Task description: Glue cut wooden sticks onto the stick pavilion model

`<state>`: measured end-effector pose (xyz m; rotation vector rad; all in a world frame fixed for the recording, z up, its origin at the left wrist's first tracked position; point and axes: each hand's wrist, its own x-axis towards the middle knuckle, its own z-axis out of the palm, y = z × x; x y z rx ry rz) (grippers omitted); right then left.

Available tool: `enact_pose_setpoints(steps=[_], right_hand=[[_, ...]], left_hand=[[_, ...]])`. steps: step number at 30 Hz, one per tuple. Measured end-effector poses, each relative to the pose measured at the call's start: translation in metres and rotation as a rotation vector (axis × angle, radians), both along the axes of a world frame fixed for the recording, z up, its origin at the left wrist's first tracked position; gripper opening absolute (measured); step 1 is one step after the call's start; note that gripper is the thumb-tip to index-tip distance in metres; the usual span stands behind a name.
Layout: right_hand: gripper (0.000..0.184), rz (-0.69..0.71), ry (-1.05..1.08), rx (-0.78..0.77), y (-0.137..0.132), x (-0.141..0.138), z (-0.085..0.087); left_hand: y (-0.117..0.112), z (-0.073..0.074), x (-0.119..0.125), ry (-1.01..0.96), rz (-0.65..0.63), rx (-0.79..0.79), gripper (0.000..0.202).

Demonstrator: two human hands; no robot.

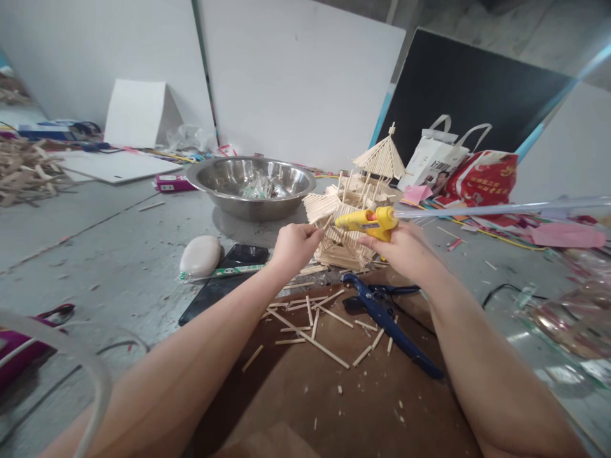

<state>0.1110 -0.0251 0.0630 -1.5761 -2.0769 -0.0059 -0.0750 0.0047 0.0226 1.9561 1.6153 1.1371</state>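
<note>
My right hand (403, 249) is closed around a yellow glue gun (366, 222) with a long clear glue stick (501, 208) sticking out to the right. The gun's tip points left at a small wooden stick pagoda model (358, 191). My left hand (294, 247) is pinched at the model's left side, on a thin stick I can barely make out. Both hands hover just in front of the model, above a brown board (305, 381) strewn with several loose sticks (310, 331).
Blue-handled cutters (386, 318) lie on the board under my right hand. A steel bowl (251, 184), a black phone (224, 280) and a white oval object (200, 256) sit to the left. Bags (458, 168) and paper scraps crowd the right; a stick pile (23, 172) lies far left.
</note>
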Motion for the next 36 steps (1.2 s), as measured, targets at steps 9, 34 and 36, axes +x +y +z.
enact_pose_setpoints(steps=[9,34,36], right_hand=[[0.042,-0.025,0.048,0.108,0.001,0.0017,-0.0011],[0.037,-0.005,0.033,0.127,0.0035,-0.0025,-0.0013],[0.036,-0.003,0.03,0.135,0.0034,-0.0022,-0.001]], left_hand=[[0.0052,-0.0049,0.0021,-0.063,0.004,-0.049,0.034],[0.0093,-0.0055,0.003,-0.167,-0.016,-0.176,0.03],[0.01,-0.0054,0.0026,-0.191,-0.029,-0.209,0.031]])
